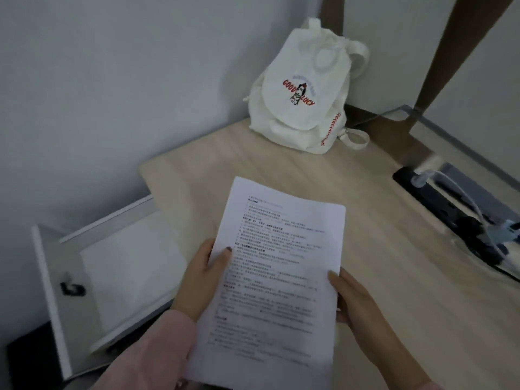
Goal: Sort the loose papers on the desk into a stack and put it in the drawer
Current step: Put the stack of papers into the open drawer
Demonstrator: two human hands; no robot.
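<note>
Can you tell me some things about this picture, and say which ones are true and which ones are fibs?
1. Both hands hold the papers. True: the left hand grips one edge and the right hand grips the other.
2. The drawer is closed. False: it is pulled open, left of the desk.
3. A white backpack stands at the back of the desk. True.
4. The papers lie inside the drawer. False: they are held up above the desk.
5. The top sheet is blank. False: it is covered with printed lines, too blurred to read.
</note>
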